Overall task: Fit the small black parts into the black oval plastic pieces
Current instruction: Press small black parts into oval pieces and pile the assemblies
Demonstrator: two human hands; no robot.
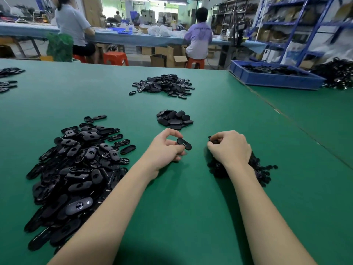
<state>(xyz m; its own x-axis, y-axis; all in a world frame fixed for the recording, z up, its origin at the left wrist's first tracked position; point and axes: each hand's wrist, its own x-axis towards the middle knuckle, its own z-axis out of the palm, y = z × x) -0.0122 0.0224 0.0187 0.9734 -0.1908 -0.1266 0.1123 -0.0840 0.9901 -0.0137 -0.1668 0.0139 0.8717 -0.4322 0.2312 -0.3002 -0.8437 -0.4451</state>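
My left hand [165, 149] pinches a black oval plastic piece [184, 144] just above the green table [191, 207]. My right hand [230, 148] has its fingers curled round a small black part [213, 140], close to the right of the oval piece. Under and behind my right wrist lies a heap of small black parts [259, 169]. A big pile of black oval pieces [76, 169] lies at the left. A small stack of oval pieces [174, 119] sits just beyond my hands.
Another pile of oval pieces [164, 86] lies farther back in the middle. A blue crate [275, 78] with black parts stands at the back right. More black pieces [8, 79] lie at the far left edge. Two people sit at a far bench.
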